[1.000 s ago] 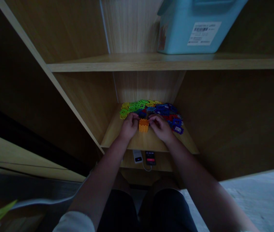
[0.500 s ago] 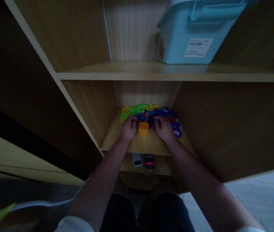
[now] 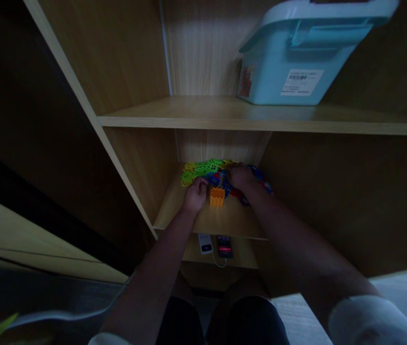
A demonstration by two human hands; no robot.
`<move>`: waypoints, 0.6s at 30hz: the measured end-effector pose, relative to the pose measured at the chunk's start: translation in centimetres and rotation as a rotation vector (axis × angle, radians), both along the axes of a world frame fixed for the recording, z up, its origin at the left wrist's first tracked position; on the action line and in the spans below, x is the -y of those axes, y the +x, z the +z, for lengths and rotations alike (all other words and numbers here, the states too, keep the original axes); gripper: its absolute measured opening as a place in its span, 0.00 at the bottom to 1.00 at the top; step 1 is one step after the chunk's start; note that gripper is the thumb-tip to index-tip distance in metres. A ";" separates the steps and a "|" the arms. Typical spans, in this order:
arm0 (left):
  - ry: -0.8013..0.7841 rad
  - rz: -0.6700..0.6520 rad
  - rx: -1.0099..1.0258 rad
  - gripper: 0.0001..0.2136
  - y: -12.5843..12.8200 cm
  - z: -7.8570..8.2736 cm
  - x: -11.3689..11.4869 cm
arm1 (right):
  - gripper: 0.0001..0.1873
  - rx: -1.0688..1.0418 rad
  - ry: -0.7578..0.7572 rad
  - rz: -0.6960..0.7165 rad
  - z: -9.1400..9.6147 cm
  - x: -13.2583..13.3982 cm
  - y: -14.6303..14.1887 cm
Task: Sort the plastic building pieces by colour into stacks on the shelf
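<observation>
Resting on a dim wooden shelf (image 3: 207,219), left hand (image 3: 195,194) pinches orange block (image 3: 217,197), right hand (image 3: 241,176) spreads over bricks (image 3: 203,168).

Head view, looking down (forward) into shelves (image 3: 225,117)

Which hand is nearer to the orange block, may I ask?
Left. The left hand sits just left of the orange block; the right hand rests behind it, on the pile.

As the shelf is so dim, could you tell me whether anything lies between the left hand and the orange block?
Nothing visible does: the left hand sits right beside the orange block, on its left. The right hand rests farther back on the pile of coloured pieces.
</observation>
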State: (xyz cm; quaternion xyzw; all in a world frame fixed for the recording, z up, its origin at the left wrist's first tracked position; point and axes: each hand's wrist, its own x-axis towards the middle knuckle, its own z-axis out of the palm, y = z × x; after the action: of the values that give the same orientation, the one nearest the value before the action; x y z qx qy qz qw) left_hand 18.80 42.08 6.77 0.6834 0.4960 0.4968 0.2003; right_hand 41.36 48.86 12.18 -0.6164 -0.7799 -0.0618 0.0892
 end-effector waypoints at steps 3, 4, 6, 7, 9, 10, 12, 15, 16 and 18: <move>-0.012 -0.008 0.001 0.09 0.0 -0.1 -0.1 | 0.23 0.010 0.014 -0.014 -0.1 -0.7 0.1; -0.012 -0.011 0.000 0.09 0.0 -0.1 -0.1 | 0.24 0.020 0.022 -0.014 -0.1 -0.9 0.1; -0.011 -0.016 -0.001 0.09 0.1 -0.1 -0.2 | 0.25 0.034 0.030 -0.018 -0.3 -1.2 0.3; -0.012 -0.016 0.000 0.09 0.1 -0.1 -0.1 | 0.26 0.037 0.030 -0.022 -0.4 -1.3 0.4; -0.017 -0.018 0.003 0.09 0.2 -0.1 -0.1 | 0.28 0.044 0.033 -0.018 -0.6 -1.5 0.5; -0.018 -0.021 0.004 0.09 0.2 0.0 -0.1 | 0.29 0.048 0.034 -0.009 -0.7 -1.6 0.6; -0.015 -0.023 0.002 0.10 0.2 0.1 0.0 | 0.31 0.054 0.035 0.010 -0.8 -1.8 0.7; -0.017 -0.021 -0.001 0.10 0.2 0.2 0.1 | 0.32 0.068 0.013 0.005 -0.8 -2.4 0.8; -0.020 -0.020 -0.001 0.10 0.2 0.2 0.1 | 0.31 0.071 -0.001 -0.007 -0.8 -2.7 0.9; -0.026 -0.019 0.001 0.10 0.2 0.3 0.1 | 0.29 0.069 -0.031 -0.028 -0.6 -3.3 0.9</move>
State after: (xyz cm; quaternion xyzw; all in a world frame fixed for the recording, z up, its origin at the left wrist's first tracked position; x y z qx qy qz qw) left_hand 18.97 41.95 7.05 0.6853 0.4959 0.4885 0.2142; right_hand 42.24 52.19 11.61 -0.6261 -0.7747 -0.0724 0.0518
